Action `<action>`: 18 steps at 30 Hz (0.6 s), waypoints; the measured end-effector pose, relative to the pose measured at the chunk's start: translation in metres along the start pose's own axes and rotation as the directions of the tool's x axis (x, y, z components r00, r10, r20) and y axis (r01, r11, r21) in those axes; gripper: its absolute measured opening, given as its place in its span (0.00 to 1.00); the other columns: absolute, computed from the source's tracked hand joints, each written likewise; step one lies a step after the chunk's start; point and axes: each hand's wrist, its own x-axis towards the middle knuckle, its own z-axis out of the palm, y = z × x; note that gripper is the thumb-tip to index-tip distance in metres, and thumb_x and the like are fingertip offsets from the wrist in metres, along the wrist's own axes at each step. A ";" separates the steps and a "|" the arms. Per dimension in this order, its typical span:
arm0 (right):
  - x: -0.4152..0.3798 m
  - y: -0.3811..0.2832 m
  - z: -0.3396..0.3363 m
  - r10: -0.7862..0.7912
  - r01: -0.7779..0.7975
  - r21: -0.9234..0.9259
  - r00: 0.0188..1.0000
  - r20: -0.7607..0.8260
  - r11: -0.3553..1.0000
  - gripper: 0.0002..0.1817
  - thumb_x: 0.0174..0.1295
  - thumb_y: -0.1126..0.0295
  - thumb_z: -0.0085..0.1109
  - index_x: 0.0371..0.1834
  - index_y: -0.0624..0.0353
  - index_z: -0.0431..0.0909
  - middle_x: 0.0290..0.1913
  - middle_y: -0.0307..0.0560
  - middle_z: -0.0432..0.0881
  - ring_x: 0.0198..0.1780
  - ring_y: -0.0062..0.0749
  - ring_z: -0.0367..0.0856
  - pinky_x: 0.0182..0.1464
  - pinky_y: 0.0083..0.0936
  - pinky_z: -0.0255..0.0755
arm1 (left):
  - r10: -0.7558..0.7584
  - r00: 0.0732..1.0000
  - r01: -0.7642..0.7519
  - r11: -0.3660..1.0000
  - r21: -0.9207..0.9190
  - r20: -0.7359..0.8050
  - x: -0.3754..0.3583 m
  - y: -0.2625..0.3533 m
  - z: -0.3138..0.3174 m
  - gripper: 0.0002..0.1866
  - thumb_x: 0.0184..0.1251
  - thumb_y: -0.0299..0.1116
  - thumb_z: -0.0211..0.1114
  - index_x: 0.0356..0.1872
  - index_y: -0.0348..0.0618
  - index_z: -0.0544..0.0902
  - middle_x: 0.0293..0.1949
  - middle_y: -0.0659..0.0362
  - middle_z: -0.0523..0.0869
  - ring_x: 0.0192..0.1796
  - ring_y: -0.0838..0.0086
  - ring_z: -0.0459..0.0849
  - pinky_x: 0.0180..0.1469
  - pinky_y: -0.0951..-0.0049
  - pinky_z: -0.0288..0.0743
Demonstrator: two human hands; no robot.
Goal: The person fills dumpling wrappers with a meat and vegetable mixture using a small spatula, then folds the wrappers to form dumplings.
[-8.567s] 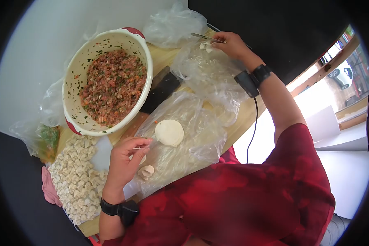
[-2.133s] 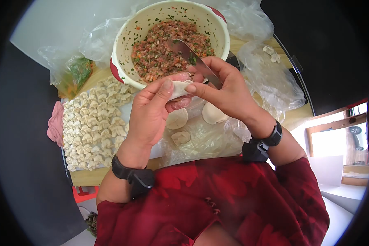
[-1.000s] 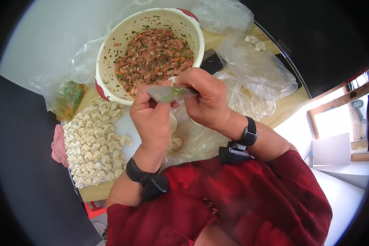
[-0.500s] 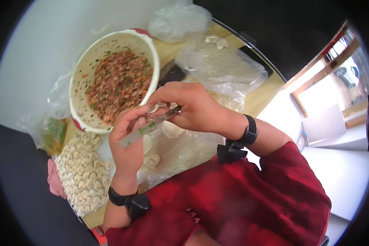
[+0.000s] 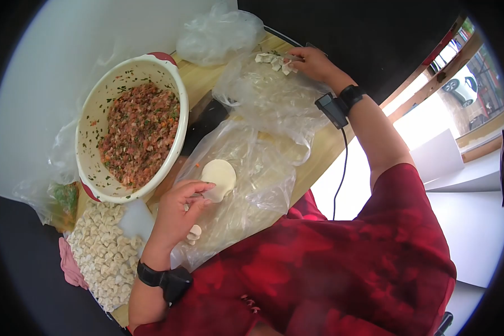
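My left hand (image 5: pixel 179 211) pinches the edge of a thin whitish piece, beside a round pale dough wrapper (image 5: pixel 218 175) on the clear plastic sheet (image 5: pixel 252 196). Small curled dough pieces (image 5: pixel 193 234) lie just below that hand. My right hand (image 5: pixel 313 64) reaches to the far end of the plastic, its fingers closed round a thin tool (image 5: pixel 293 57) that touches a little heap of white dough scraps (image 5: pixel 274 60). To the left stands a large white bowl (image 5: pixel 182 120) of minced meat filling (image 5: pixel 140 134) with green and orange bits.
Many small folded dumplings (image 5: pixel 103 252) cover a tray at the lower left, with a pink cloth (image 5: pixel 71 263) beside it. A crumpled plastic bag (image 5: pixel 219 35) lies at the back. A dark flat object (image 5: pixel 207 124) is right of the bowl.
My hands have moved apart. My right hand went up and right with the tool to the dough scraps; my left hand came down beside the round wrapper, now in fuller view.
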 end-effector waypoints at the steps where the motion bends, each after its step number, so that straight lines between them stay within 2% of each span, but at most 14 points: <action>1: 0.002 0.008 0.002 0.001 -0.001 0.000 1.000 0.000 1.000 0.11 0.61 0.69 0.63 0.46 0.58 0.81 0.37 0.42 0.84 0.39 0.24 0.78 0.46 0.24 0.72 | 0.001 1.000 -0.001 0.999 0.036 0.002 0.001 -0.003 -0.001 0.17 0.58 0.17 0.64 0.49 0.38 0.84 0.48 0.57 0.81 0.48 0.74 0.82 0.50 0.76 0.79; 3: 0.005 0.016 0.005 0.030 -0.016 -0.182 0.997 0.076 0.983 0.13 0.60 0.71 0.61 0.48 0.59 0.80 0.39 0.44 0.85 0.40 0.26 0.79 0.47 0.24 0.72 | -0.002 1.000 0.002 0.999 0.038 0.000 0.000 -0.007 0.000 0.17 0.57 0.17 0.64 0.49 0.38 0.84 0.49 0.56 0.81 0.48 0.74 0.82 0.49 0.76 0.79; 4: 0.005 0.019 0.008 0.031 -0.017 -0.181 0.997 0.077 0.983 0.13 0.60 0.71 0.61 0.48 0.59 0.80 0.39 0.44 0.85 0.40 0.26 0.79 0.47 0.24 0.72 | -0.007 1.000 0.007 0.999 0.039 -0.005 0.000 -0.010 0.000 0.17 0.57 0.17 0.64 0.49 0.38 0.84 0.49 0.56 0.81 0.48 0.74 0.82 0.49 0.76 0.79; 6: 0.003 0.025 0.015 -0.022 0.018 -0.142 0.999 -0.027 0.990 0.13 0.60 0.74 0.59 0.48 0.58 0.80 0.39 0.46 0.85 0.41 0.29 0.80 0.48 0.26 0.72 | -0.011 1.000 0.011 0.999 0.050 0.004 0.000 -0.014 -0.001 0.17 0.57 0.16 0.64 0.49 0.38 0.84 0.49 0.56 0.81 0.48 0.74 0.82 0.49 0.76 0.79; 9: 0.000 0.014 0.005 0.023 -0.018 -0.191 0.999 0.022 0.981 0.12 0.61 0.74 0.57 0.48 0.58 0.80 0.41 0.48 0.85 0.42 0.34 0.81 0.48 0.28 0.72 | -0.008 1.000 0.008 0.998 0.058 0.010 0.001 -0.019 -0.001 0.17 0.56 0.16 0.65 0.49 0.38 0.84 0.49 0.56 0.81 0.48 0.74 0.82 0.48 0.76 0.79; 12: -0.006 -0.006 -0.005 -0.018 0.017 -0.208 1.000 -0.004 0.978 0.11 0.62 0.74 0.57 0.48 0.58 0.80 0.41 0.50 0.85 0.42 0.40 0.82 0.48 0.29 0.73 | 0.007 1.000 -0.007 0.998 0.066 0.007 0.003 -0.022 -0.002 0.17 0.55 0.16 0.65 0.48 0.38 0.84 0.49 0.56 0.81 0.47 0.74 0.82 0.48 0.77 0.79; 15: -0.006 -0.001 0.000 0.001 0.020 -0.289 0.998 0.071 0.957 0.10 0.62 0.74 0.57 0.47 0.57 0.81 0.42 0.51 0.85 0.43 0.43 0.82 0.49 0.30 0.73 | 0.034 0.999 -0.035 0.995 0.092 0.011 0.005 -0.020 0.000 0.18 0.54 0.16 0.66 0.48 0.38 0.84 0.49 0.56 0.81 0.47 0.74 0.83 0.48 0.77 0.79; 18: -0.006 0.008 0.006 0.003 0.007 -0.241 0.999 0.044 0.970 0.12 0.62 0.73 0.58 0.49 0.55 0.81 0.43 0.50 0.85 0.45 0.41 0.82 0.51 0.29 0.73 | 0.057 0.998 -0.056 0.990 0.132 -0.001 0.004 -0.021 0.001 0.18 0.53 0.16 0.67 0.47 0.39 0.84 0.49 0.56 0.82 0.46 0.73 0.83 0.48 0.77 0.79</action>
